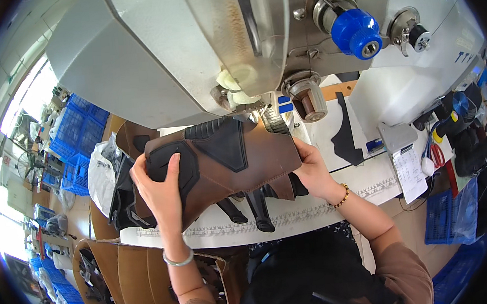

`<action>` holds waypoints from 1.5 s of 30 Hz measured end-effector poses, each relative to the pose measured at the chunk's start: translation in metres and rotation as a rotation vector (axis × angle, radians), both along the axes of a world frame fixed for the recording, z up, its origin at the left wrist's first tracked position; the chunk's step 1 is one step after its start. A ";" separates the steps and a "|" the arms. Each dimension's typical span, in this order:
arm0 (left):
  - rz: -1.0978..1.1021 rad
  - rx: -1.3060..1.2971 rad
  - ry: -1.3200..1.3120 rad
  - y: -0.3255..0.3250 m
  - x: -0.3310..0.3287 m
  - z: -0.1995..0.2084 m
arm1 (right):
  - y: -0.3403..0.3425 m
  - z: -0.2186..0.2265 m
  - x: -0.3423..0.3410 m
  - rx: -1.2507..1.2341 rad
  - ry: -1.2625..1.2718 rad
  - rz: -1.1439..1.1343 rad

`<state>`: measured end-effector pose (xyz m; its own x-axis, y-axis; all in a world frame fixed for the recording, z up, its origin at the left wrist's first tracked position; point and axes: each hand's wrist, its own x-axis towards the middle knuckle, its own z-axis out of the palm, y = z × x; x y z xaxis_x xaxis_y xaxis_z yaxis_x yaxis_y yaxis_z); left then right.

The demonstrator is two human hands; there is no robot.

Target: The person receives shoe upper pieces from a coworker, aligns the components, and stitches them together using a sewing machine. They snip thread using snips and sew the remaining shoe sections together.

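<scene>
A brown leather boot upper (257, 179) with stitched black panels lies across the sewing machine's white bed, under the machine head (152, 56). My left hand (161, 186) grips its left part, thumb on top near a black padded panel. At the right end my right hand (314, 169) holds the edge, with its fingers partly hidden behind the leather. The needle area is mostly hidden behind the upper and the machine. Two black tapering prongs (259, 213) stick out below the upper toward me.
A black cut piece (345, 133) lies on the table to the right. Farther right are a clipboard with paper (409, 174) and red-handled scissors (437, 154). A ruler strip (337, 198) runs along the table's near edge. Cardboard boxes (142, 272) and blue crates (81, 129) stand at left.
</scene>
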<state>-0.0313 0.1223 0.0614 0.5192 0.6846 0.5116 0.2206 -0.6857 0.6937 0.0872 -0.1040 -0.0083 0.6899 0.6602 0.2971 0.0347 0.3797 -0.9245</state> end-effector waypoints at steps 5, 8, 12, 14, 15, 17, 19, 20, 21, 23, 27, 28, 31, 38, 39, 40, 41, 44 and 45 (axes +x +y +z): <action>-0.296 0.687 -0.106 -0.063 0.001 -0.023 | 0.003 0.004 -0.009 0.072 0.116 -0.006; -0.589 0.618 -0.043 -0.107 0.018 -0.026 | -0.003 0.006 -0.007 0.019 0.114 -0.008; -0.441 0.606 -0.138 -0.124 0.035 -0.038 | 0.001 0.002 0.003 -0.039 0.005 -0.010; -0.356 0.663 -0.156 -0.124 0.036 -0.040 | 0.002 0.005 0.002 -0.041 0.008 -0.002; -0.348 0.672 -0.191 -0.124 0.036 -0.039 | 0.003 0.006 0.001 0.017 0.030 0.022; -0.359 0.711 -0.217 -0.120 0.038 -0.037 | 0.005 0.003 -0.001 0.077 0.025 0.014; -0.376 0.746 -0.248 -0.119 0.038 -0.034 | 0.006 -0.002 -0.003 0.097 0.034 0.016; -0.374 0.749 -0.244 -0.120 0.038 -0.033 | 0.006 -0.003 -0.003 0.116 0.040 0.013; -0.385 0.752 -0.237 -0.120 0.039 -0.033 | 0.007 -0.003 -0.004 0.120 0.045 0.016; -0.408 0.763 -0.201 -0.121 0.037 -0.031 | 0.008 0.000 -0.006 0.123 0.038 -0.012; -0.407 0.843 -0.132 -0.124 0.037 -0.029 | 0.003 0.005 -0.010 0.052 0.031 -0.038; -0.410 0.847 -0.134 -0.125 0.036 -0.029 | 0.002 0.005 -0.012 0.055 0.024 -0.044; -0.395 0.895 -0.061 -0.128 0.035 -0.028 | 0.000 0.005 -0.015 0.038 0.027 -0.049; -0.410 0.850 -0.063 -0.123 0.032 -0.023 | 0.007 0.001 -0.023 0.077 0.025 -0.029; -0.405 0.847 -0.067 -0.121 0.033 -0.021 | 0.010 0.000 -0.025 0.106 0.041 -0.059; -0.412 0.854 -0.059 -0.120 0.033 -0.020 | 0.012 0.000 -0.026 0.136 0.059 -0.090; -0.420 0.861 -0.049 -0.118 0.034 -0.018 | 0.012 0.001 -0.026 0.133 0.056 -0.087; -0.451 0.915 0.009 -0.111 0.034 -0.011 | 0.014 0.005 -0.030 0.084 0.018 -0.069; -0.451 0.915 0.013 -0.112 0.033 -0.008 | 0.015 0.005 -0.037 0.096 0.009 -0.102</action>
<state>0.0020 0.0102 0.0529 0.6411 -0.2276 0.7330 -0.1861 -0.9726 -0.1392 0.0507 -0.0891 -0.0036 0.7548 0.5554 0.3490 0.0692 0.4617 -0.8843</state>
